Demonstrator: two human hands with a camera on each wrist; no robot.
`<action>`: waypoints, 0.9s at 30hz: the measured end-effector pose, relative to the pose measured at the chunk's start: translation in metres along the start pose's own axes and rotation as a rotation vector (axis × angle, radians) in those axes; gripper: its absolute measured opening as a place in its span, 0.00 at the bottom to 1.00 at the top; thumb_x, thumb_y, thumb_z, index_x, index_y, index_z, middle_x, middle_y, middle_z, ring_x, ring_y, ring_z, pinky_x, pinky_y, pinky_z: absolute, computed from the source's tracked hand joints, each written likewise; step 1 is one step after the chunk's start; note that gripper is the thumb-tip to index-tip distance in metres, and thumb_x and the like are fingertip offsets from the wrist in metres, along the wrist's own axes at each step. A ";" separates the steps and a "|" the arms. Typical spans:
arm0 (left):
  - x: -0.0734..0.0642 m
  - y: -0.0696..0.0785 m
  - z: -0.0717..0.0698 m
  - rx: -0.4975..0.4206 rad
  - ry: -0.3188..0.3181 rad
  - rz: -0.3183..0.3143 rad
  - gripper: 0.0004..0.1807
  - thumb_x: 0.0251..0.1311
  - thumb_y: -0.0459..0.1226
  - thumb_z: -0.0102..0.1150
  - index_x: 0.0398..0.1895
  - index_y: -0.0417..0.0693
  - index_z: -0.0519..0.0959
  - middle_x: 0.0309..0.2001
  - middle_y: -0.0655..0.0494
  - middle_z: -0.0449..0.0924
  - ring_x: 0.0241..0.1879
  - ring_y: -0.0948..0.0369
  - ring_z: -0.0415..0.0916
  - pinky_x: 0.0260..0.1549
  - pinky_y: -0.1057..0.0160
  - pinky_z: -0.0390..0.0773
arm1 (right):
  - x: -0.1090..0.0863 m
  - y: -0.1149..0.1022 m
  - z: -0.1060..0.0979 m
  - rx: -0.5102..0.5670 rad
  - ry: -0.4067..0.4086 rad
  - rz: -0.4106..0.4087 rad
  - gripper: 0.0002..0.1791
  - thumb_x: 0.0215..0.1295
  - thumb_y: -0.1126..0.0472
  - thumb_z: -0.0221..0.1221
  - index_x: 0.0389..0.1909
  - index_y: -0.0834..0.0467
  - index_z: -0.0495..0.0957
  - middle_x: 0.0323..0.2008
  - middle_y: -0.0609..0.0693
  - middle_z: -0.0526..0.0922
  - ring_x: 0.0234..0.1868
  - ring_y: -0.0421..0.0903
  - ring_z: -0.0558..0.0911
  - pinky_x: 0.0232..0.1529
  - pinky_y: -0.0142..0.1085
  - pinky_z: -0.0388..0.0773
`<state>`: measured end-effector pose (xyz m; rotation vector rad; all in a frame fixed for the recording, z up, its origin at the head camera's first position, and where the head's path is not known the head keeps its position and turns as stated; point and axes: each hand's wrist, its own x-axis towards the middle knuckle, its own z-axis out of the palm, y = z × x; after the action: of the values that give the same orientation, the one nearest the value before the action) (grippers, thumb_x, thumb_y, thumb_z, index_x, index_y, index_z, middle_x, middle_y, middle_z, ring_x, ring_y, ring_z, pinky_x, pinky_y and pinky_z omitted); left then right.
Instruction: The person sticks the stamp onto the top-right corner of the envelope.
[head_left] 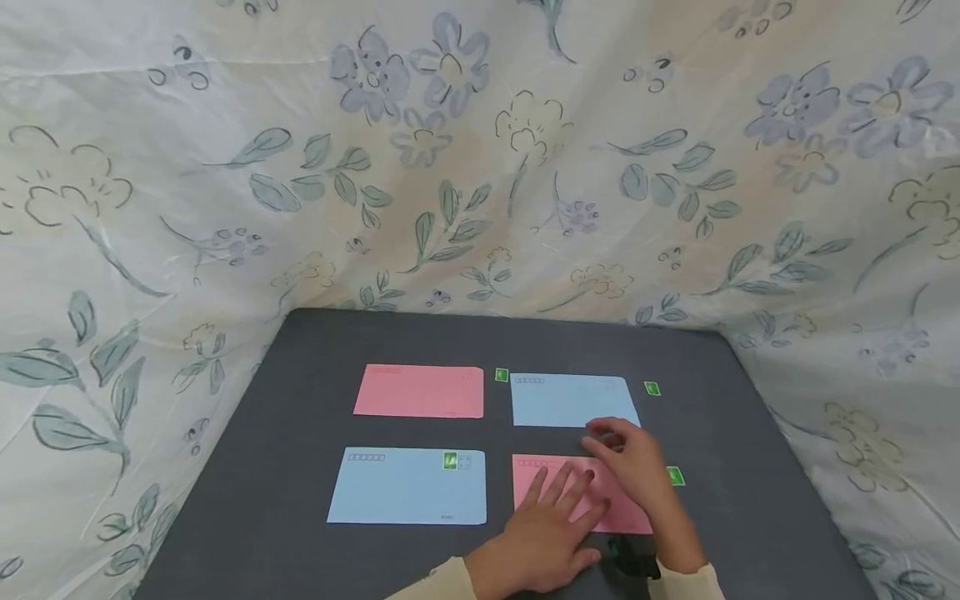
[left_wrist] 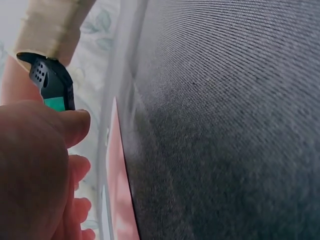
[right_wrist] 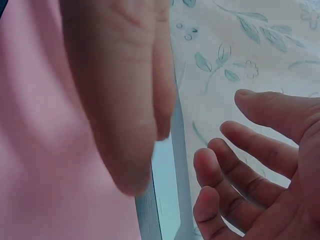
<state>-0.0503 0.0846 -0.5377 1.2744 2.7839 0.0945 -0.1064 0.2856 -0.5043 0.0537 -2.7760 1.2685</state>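
My left hand [head_left: 542, 533] rests spread on a pink envelope [head_left: 626, 515] at the near right, its fingers covering the envelope's middle. In the left wrist view that hand [left_wrist: 35, 165] shows beside the envelope's pink edge [left_wrist: 118, 185]. Above the far right part of the same envelope is my right hand [head_left: 628, 462], raised, with loosely bent fingers. The right wrist view shows this hand [right_wrist: 265, 170] holding nothing, with a gap between thumb and fingers. A green stamp [head_left: 676, 476] lies just right of the right wrist. Blurred fingers of the left hand [right_wrist: 117, 100] cross in front there.
A blue envelope [head_left: 405, 492] at near left bears a green stamp [head_left: 450, 461]. Behind lie another pink envelope [head_left: 418, 392] and another blue envelope [head_left: 573, 400]. Two loose stamps, one left [head_left: 502, 375] and one right [head_left: 652, 388], flank that blue envelope. Floral cloth [head_left: 480, 167] surrounds the dark table [head_left: 247, 500].
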 end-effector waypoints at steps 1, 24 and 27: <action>0.001 0.001 0.000 0.001 -0.003 -0.001 0.36 0.81 0.67 0.37 0.88 0.76 0.54 0.89 0.59 0.41 0.87 0.50 0.36 0.80 0.41 0.49 | 0.000 0.002 -0.003 -0.007 -0.001 0.003 0.18 0.72 0.60 0.73 0.59 0.59 0.87 0.51 0.56 0.89 0.48 0.54 0.88 0.44 0.40 0.86; 0.008 0.001 0.010 0.000 -0.026 -0.049 0.39 0.80 0.70 0.36 0.89 0.76 0.52 0.89 0.58 0.41 0.87 0.49 0.38 0.81 0.41 0.48 | -0.005 0.047 -0.063 -0.122 0.033 0.174 0.24 0.78 0.53 0.68 0.64 0.65 0.82 0.59 0.67 0.84 0.56 0.65 0.83 0.39 0.39 0.84; 0.007 0.001 0.009 -0.008 -0.024 -0.044 0.39 0.80 0.69 0.37 0.89 0.76 0.52 0.89 0.58 0.41 0.87 0.49 0.39 0.81 0.41 0.48 | -0.007 0.054 -0.073 -0.131 0.040 0.207 0.25 0.78 0.52 0.68 0.65 0.65 0.82 0.59 0.68 0.83 0.56 0.65 0.83 0.39 0.36 0.82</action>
<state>-0.0530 0.0912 -0.5470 1.2036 2.7871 0.0872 -0.0985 0.3760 -0.4987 -0.2714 -2.8832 1.1082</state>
